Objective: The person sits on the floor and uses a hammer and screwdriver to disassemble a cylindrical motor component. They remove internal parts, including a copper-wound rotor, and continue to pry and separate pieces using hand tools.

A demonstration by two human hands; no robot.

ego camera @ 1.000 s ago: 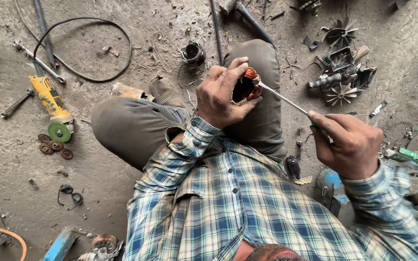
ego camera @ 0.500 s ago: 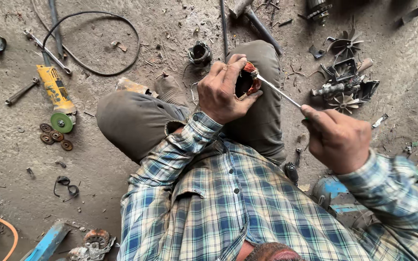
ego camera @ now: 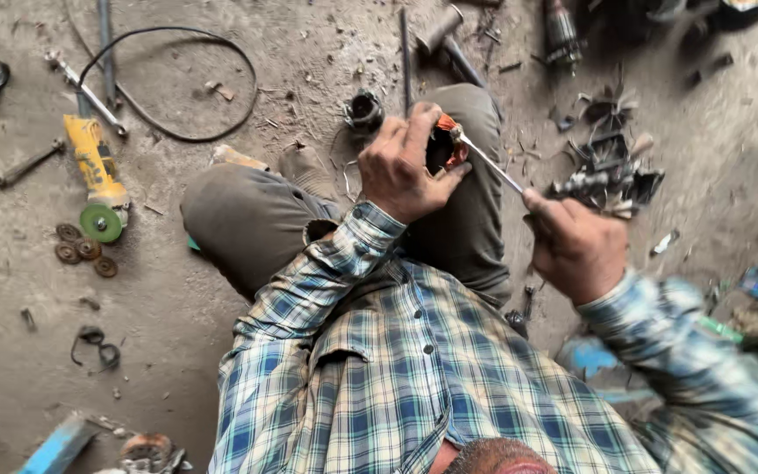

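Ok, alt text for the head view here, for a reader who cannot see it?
A person seated on a dusty floor grips a small orange-and-dark part in the left hand and pokes it with a thin metal tool held in the right hand. A yellow angle grinder lies at the left.

Soft, even daylight falls over the dusty floor [ego camera: 221, 333], with weak shadows and no glare. The right hand [ego camera: 576, 250] and its sleeve [ego camera: 704, 351] are smeared by motion blur, as is the clutter at the right edge, while the left hand [ego camera: 405, 167] and yellow grinder [ego camera: 94, 171] stay fairly sharp. The wide lens bends the edges slightly.
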